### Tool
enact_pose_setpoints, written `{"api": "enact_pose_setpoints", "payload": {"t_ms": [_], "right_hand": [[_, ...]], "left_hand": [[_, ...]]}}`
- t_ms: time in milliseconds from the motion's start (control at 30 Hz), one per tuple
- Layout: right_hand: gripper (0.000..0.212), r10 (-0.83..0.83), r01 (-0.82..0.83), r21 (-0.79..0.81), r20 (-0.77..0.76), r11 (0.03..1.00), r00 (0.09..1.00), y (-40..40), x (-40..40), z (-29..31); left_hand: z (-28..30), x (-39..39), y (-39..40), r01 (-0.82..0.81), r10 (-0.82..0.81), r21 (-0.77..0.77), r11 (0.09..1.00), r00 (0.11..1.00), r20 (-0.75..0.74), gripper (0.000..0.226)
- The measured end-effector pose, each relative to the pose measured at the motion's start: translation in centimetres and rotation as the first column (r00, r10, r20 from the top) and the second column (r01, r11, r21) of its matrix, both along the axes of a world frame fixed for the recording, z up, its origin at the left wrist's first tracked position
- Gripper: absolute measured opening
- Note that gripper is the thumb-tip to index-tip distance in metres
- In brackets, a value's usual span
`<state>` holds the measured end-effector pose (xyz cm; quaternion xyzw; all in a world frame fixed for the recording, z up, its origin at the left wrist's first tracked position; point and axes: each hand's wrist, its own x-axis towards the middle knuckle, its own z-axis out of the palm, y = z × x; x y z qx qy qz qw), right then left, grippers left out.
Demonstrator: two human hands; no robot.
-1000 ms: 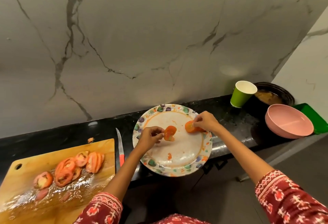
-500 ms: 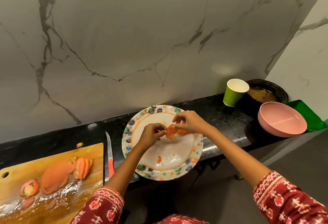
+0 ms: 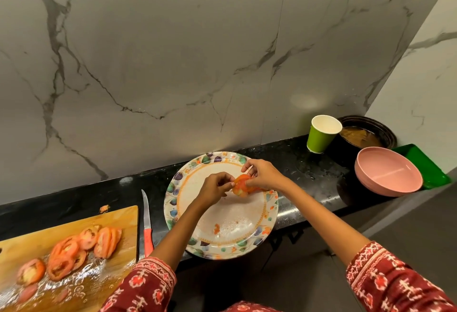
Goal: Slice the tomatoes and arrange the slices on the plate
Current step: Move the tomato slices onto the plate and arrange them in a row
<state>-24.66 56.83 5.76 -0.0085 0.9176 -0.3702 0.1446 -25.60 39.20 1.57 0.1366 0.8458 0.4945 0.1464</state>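
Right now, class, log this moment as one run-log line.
stage: arranging | left hand and right hand: both pinch tomato slices over plate | cutting board: more slices waiting | knife: idle between board and plate

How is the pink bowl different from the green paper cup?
The pink bowl is wide and shallow; the green paper cup is narrow and tall. The bowl is pink inside and out, while the cup is green outside and white inside. The bowl sits nearer the counter's front edge, the cup nearer the wall. Both stand upright and look empty.
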Motion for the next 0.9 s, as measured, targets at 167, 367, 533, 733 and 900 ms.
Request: {"api": "enact_pose_setpoints", "payload": {"t_ms": [167,367,533,733,900], "right_hand": [[0.034,0.017,-0.015,-0.034,0.03,0.999,0.999,0.5,0.2,-0.4],[0.025,-0.007,0.007,-0.083,-0.007,0.997,1.0,0.3,-0.3,-0.5],[0.018,-0.021,0.021,-0.013,-0.05,1.0,0.998,0.7,-0.8,-0.7],[0.008,-0.033,0.047,0.116,-0.119,0.992,0.992,1.3,-0.9,-1.0],[0.009,-0.049,0.069,0.124,-0.155,0.99,0.987,1.3,-0.4,-1.5]], "left_hand": [[-0.7,-0.1,-0.8,-0.064,0.059,0.103,0.993,0.997,0.053,0.008],[-0.9,-1.1,-0.5,-0.017,0.018,-0.022,1.0,1.0,0.025,0.012],[-1.0,-2.2,0.3,0.066,-0.077,-0.177,0.982,0.995,-0.06,0.014],[-1.0,-2.6,1.6,0.019,-0.06,-0.265,0.964,0.988,-0.146,0.018],[-2.0,-1.4,1.4,-0.059,0.024,-0.187,0.981,0.983,-0.182,0.021]]}}
